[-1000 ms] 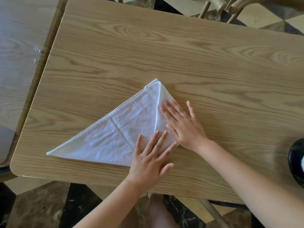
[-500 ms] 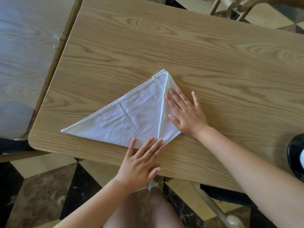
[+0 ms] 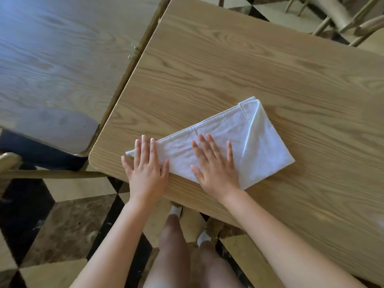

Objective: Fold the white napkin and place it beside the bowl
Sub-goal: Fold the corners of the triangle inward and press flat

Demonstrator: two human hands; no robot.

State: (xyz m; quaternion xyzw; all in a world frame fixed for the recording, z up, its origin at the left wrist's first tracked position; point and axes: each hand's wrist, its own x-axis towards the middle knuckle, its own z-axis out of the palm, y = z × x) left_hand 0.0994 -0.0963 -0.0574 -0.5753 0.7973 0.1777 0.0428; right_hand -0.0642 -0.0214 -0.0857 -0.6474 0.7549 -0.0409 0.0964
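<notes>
The white napkin (image 3: 255, 140) lies flat on the wooden table (image 3: 228, 69), folded into a triangle with its right corner turned over onto the middle. My left hand (image 3: 146, 165) rests flat, fingers spread, on the napkin's left tip near the table's corner. My right hand (image 3: 216, 165) presses flat on the napkin's middle, just left of the folded-over flap. Neither hand grips the cloth. The bowl is out of view.
A second wooden table (image 3: 62, 59) stands to the left with a narrow gap between the two. Chair legs (image 3: 332, 19) show at the top right. The table's near edge runs just below my hands, over a checkered floor (image 3: 52, 225).
The view has swung left, and the dark bowl has left the frame. My left hand slid left to the napkin's tip. My right hand moved from the flap to the napkin's middle.
</notes>
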